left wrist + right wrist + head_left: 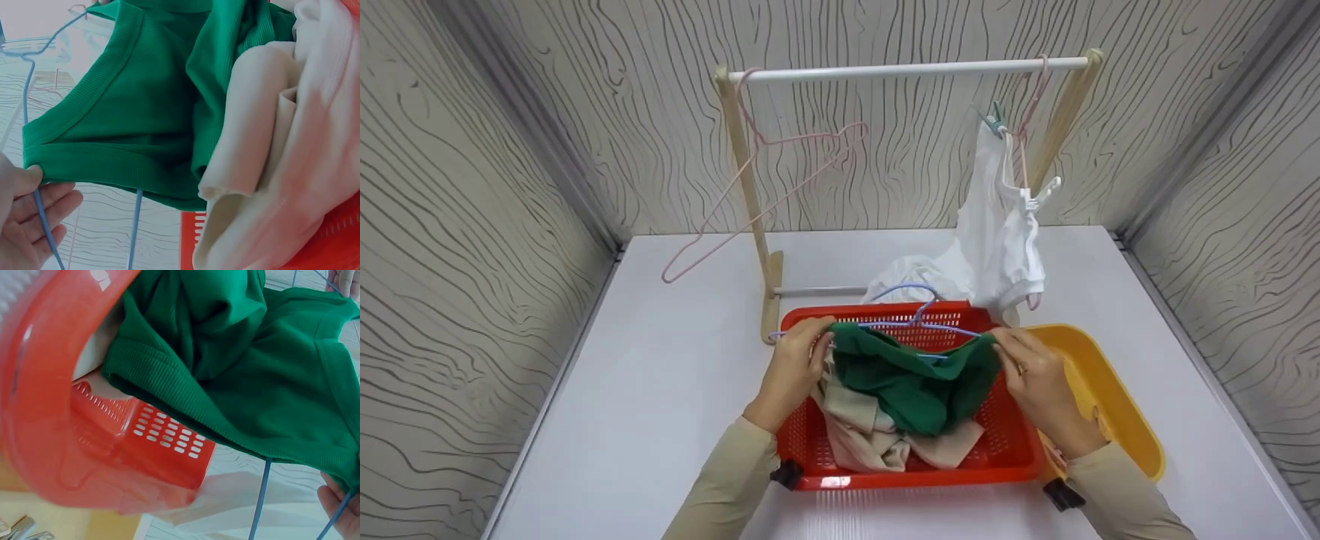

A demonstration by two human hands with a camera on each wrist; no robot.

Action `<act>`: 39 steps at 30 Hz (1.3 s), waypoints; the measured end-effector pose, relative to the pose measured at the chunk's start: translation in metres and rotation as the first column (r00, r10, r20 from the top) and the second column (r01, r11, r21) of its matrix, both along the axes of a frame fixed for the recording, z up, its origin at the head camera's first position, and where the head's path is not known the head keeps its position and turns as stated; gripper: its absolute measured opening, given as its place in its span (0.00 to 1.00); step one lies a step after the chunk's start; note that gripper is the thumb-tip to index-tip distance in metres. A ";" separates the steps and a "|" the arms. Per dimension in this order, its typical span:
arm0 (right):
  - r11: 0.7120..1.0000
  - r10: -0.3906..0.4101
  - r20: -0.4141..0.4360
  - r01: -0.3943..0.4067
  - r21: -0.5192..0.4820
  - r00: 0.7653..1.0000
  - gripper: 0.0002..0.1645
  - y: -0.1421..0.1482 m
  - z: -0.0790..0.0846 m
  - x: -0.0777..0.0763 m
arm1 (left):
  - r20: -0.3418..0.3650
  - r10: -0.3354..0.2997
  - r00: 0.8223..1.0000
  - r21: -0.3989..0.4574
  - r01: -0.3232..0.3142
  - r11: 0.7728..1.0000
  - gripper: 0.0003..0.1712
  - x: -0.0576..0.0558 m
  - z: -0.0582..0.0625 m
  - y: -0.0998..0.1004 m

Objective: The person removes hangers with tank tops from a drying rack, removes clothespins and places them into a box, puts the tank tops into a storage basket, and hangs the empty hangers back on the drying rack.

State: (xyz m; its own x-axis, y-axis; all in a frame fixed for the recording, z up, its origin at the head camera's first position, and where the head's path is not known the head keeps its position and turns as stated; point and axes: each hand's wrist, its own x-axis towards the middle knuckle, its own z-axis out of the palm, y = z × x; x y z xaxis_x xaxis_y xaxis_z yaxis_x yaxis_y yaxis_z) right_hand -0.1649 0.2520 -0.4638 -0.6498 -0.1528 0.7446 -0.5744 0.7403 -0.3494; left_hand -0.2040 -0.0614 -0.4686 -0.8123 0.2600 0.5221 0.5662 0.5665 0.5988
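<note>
A green sleeveless top (911, 382) with ribbed edges hangs on a blue wire hanger (136, 225) above the red basket. My left hand (797, 352) pinches one shoulder strap at the hanger's left arm, its thumb over the cloth and wire in the left wrist view. At the opposite strap, my right hand (1035, 371) pinches the cloth against the hanger's other arm. The hook stands up between the hands, resting on nothing visible. Beige clothing (859, 412) lies in the basket beneath the green top, which partly covers it.
The red basket (915, 480) stands at the table's front middle. Right of it is a yellow tray (1117, 397), with clips showing in the right wrist view. Behind, a rack (915, 70) carries a bare pink hanger (802, 137) and white clothing (986, 217) clipped to another pink hanger.
</note>
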 end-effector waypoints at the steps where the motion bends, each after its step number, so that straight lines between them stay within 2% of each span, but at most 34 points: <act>1: 1.000 0.002 0.006 -0.002 0.003 1.000 0.23 -0.001 0.000 0.000 | -0.002 -0.003 1.000 0.002 0.003 1.000 0.13 0.000 0.000 0.001; 8: 1.000 0.011 0.004 -0.011 0.013 1.000 0.22 -0.003 0.001 0.001 | -0.001 -0.011 1.000 0.056 0.011 0.998 0.11 0.000 0.002 0.002; 15: 0.999 0.018 0.032 -0.019 0.039 0.999 0.21 -0.001 0.003 0.002 | 0.012 -0.006 1.000 0.066 0.005 0.998 0.10 0.000 0.001 0.001; 22: 0.998 0.016 -0.033 -0.014 0.061 0.999 0.20 0.002 0.005 0.001 | -0.009 -0.005 1.000 0.066 0.005 0.998 0.10 -0.001 -0.001 0.001; 29: 0.998 -0.053 -0.018 0.054 0.033 0.998 0.17 0.014 0.002 -0.001 | 0.041 0.002 0.999 0.076 -0.006 0.997 0.10 0.000 0.001 -0.003; 39: 0.988 -0.155 0.021 0.155 -0.006 0.988 0.13 0.032 -0.005 0.001 | 0.043 0.020 0.999 0.095 -0.024 0.995 0.10 -0.003 0.000 -0.006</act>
State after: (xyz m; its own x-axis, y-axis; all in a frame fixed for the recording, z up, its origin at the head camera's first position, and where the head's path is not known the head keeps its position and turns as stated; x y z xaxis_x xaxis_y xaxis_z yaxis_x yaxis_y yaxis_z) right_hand -0.1639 0.2841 -0.4687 -0.6803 -0.0431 0.7316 -0.4456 0.8169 -0.3662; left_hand -0.2071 -0.0673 -0.4689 -0.8389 0.1929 0.5089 0.5276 0.5178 0.6734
